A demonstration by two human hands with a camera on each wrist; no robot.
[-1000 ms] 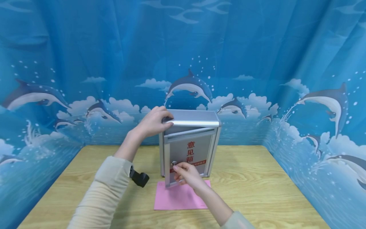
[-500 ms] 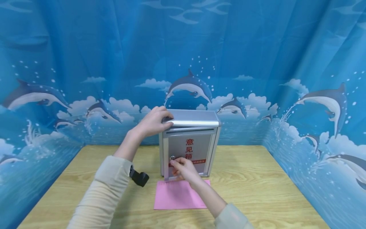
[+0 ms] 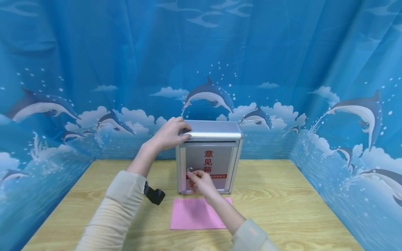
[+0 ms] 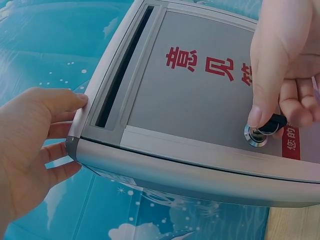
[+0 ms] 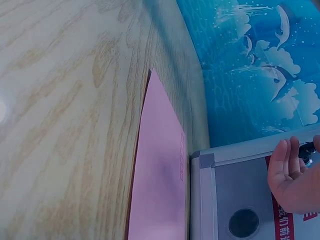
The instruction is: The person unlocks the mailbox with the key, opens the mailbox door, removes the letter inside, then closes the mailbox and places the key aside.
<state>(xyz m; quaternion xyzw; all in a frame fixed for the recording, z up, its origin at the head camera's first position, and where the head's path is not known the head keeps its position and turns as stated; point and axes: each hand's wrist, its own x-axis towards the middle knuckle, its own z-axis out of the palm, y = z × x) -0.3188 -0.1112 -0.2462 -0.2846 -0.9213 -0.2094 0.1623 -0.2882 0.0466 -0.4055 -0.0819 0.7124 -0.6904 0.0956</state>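
A grey metal suggestion box with red characters stands upright on the table, its front door lying flush in the frame. My left hand holds the box's upper left corner, thumb at the front edge and fingers over the top and side. With thumb and curled fingers, my right hand pinches a black-headed key that sits in the round silver lock at the door's left side. Along the top of the front runs a dark slot.
A pink envelope-like sheet lies flat on the wooden table just in front of the box. Behind and at both sides hangs a blue curtain with dolphins. A black wrist camera sits on my left wrist.
The box's door has swung inward from ajar to flush with the frame, my right hand moving with it at the key. My left hand has stayed on the corner.
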